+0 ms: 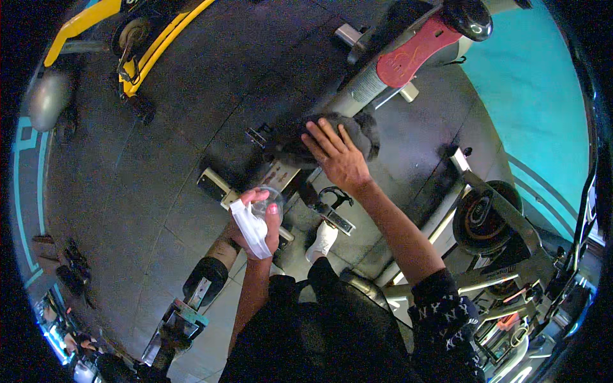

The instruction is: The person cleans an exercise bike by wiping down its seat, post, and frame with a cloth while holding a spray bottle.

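My right hand (pixel 341 159) lies with its fingers stretched out flat on a dark grey, soft-looking cloth (pixel 365 131). The cloth rests over the middle of an exercise bike (pixel 351 101). Lower and to the left, my left hand (pixel 263 233) is closed around a clear, rounded plastic container (pixel 267 203). A white strip (pixel 251 231) runs across that hand; whether it belongs to the container or is a separate piece, I cannot tell. A pedal (pixel 338 220) of the bike sits below my right hand, beside my white shoe (pixel 322 239).
The bike's red panel (pixel 415 51) and black knob (pixel 469 19) stand at upper right. Another machine with a round black wheel (pixel 487 217) is close on the right. Yellow-framed equipment (pixel 169 45) stands at upper left. Dark tiles (pixel 159 179) cover the floor; a turquoise area (pixel 523 83) lies at far right.
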Motion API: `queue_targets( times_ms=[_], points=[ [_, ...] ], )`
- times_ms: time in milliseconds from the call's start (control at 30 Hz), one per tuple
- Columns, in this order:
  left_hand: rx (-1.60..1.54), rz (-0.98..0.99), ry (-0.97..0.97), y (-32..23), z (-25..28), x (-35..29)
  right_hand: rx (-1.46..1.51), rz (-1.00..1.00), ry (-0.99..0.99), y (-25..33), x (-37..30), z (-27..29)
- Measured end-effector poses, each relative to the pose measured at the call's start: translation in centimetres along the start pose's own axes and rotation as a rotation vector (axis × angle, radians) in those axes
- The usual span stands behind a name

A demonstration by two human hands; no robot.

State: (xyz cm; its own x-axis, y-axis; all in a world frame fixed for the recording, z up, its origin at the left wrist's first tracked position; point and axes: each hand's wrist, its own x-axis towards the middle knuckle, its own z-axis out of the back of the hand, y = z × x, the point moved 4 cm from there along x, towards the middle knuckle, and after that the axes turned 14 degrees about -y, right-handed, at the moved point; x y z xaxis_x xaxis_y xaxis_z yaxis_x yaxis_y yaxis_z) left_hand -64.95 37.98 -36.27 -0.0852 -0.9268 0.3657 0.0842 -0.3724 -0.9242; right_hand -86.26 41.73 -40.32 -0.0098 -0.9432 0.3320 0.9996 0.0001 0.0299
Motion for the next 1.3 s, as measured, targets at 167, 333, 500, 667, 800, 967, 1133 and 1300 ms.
queue_targets(
  times_ms=[167, 333, 500, 667, 800, 967, 1133, 1300],
  points=[
    [0.018, 0.001, 0.014, 0.6, 0.4, 0.3, 0.023, 0.051, -0.073, -1.6, 0.9, 1.1],
    [0.029, 0.07, 0.0, 0.4, 0.8, 0.3, -0.03, -0.09, -0.282, -6.1, 5.2, 6.1],
    [0.06, 0.022, 0.034, 1.2, 1.0, 0.1, -0.161, -0.079, -0.391, -11.0, 7.9, 9.8],
    [0.069, 0.028, 0.12, 2.2, 1.5, 0.1, -0.171, -0.057, -0.411, -10.1, 7.3, 8.1],
    [0.053, 0.072, 0.086, 0.6, 0.6, 0.6, -0.095, -0.08, -0.337, -6.9, 5.6, 5.6],
    [0.065, 0.076, 0.141, 1.6, 1.5, 0.2, -0.008, 0.04, -0.138, -2.1, 3.4, 1.7],
    [0.088, 0.1, 0.116, -0.3, 0.5, 0.5, -0.007, 0.073, -0.021, 0.2, 1.9, 0.5],
    [0.083, 0.101, 0.269, 1.5, 1.3, 0.2, 0.054, 0.102, -0.066, -1.9, 2.7, 2.2]
  ],
)
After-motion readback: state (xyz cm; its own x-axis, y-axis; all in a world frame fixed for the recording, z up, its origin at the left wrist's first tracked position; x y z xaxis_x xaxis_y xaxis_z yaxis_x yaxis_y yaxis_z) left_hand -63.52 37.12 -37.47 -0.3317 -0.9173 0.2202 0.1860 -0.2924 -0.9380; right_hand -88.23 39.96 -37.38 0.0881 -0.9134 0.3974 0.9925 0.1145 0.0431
